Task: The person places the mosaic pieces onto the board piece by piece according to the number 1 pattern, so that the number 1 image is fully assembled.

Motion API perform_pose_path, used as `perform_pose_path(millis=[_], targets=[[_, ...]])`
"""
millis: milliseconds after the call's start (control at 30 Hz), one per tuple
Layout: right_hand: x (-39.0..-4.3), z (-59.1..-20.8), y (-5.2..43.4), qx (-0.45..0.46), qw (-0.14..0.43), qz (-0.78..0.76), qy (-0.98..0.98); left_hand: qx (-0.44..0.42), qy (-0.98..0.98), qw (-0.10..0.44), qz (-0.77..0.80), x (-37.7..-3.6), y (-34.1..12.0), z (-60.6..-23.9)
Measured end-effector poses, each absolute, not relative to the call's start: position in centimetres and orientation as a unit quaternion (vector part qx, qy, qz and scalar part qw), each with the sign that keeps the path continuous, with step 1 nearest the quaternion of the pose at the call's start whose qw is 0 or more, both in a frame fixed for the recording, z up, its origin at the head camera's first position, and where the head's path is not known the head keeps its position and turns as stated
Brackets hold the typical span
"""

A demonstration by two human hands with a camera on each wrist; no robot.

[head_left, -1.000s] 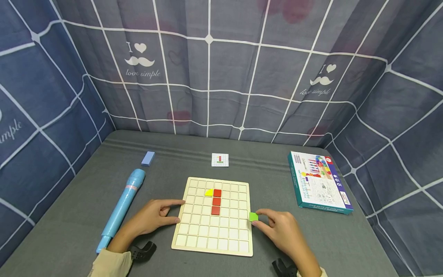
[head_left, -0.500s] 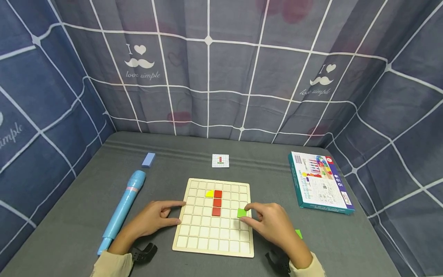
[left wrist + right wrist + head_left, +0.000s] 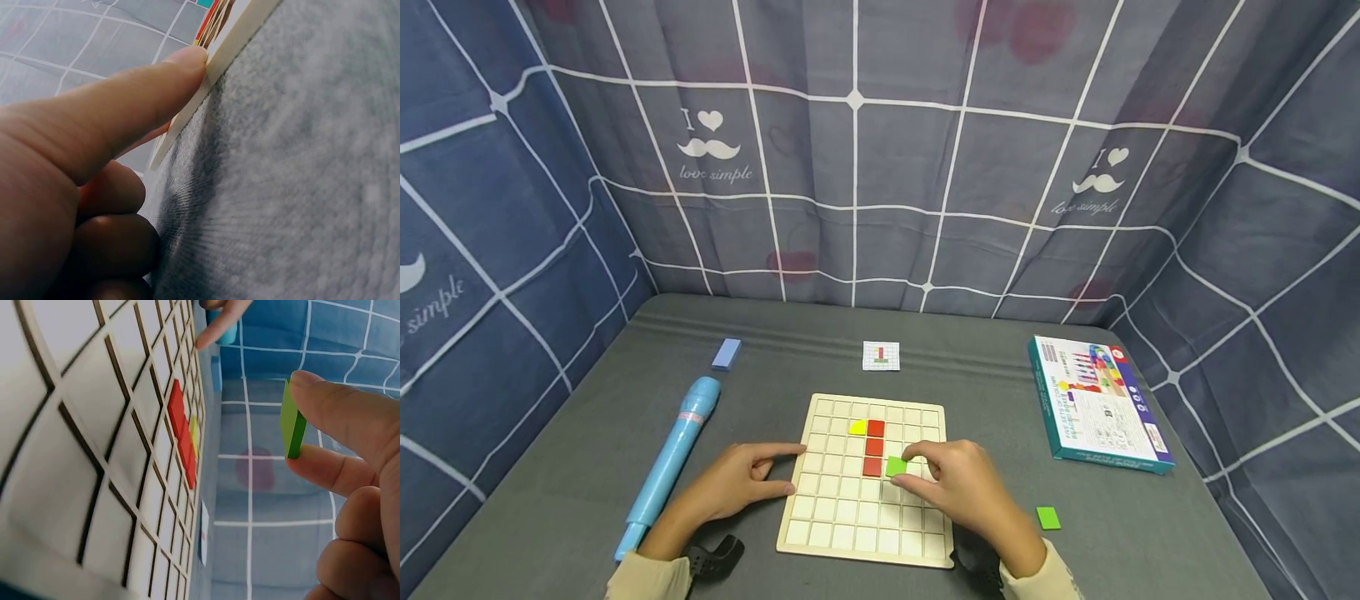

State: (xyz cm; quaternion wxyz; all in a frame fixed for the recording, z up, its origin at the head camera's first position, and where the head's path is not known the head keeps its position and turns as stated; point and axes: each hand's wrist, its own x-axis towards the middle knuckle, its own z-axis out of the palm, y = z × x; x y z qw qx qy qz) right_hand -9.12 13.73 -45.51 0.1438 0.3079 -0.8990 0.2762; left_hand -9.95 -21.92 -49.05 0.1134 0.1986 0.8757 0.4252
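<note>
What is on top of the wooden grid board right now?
On the pale wooden grid board lie three red square tiles in a column and a yellow tile beside the top one. The right hand pinches a green square tile above it, hiding the cells beneath.

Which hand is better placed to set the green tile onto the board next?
Right hand: it already pinches the green tile above the board. The left hand only touches the board's edge.
</note>
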Motion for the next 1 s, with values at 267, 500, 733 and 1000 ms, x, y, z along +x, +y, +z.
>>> perform_pose_path(millis=[267,500,733,1000], targets=[[-8.8,-46.4,12.3,0.320,0.110,0.314,-0.887,0.202,0.876,0.113,0.423,-10.0,-21.9,-49.1],[-8.9,-47.0,11.3,0.338,0.110,0.325,-0.876,0.205,0.875,0.113,0.423,-10.0,-22.0,-49.1],[-9.2,-47.6,10.3,0.342,0.116,0.305,-0.881,0.210,0.879,0.104,0.416,-10.1,-21.9,-49.0],[-9.7,-48.1,8.8,0.336,0.086,0.303,-0.888,0.207,0.881,0.104,0.412,-10.0,-21.9,-48.9]])
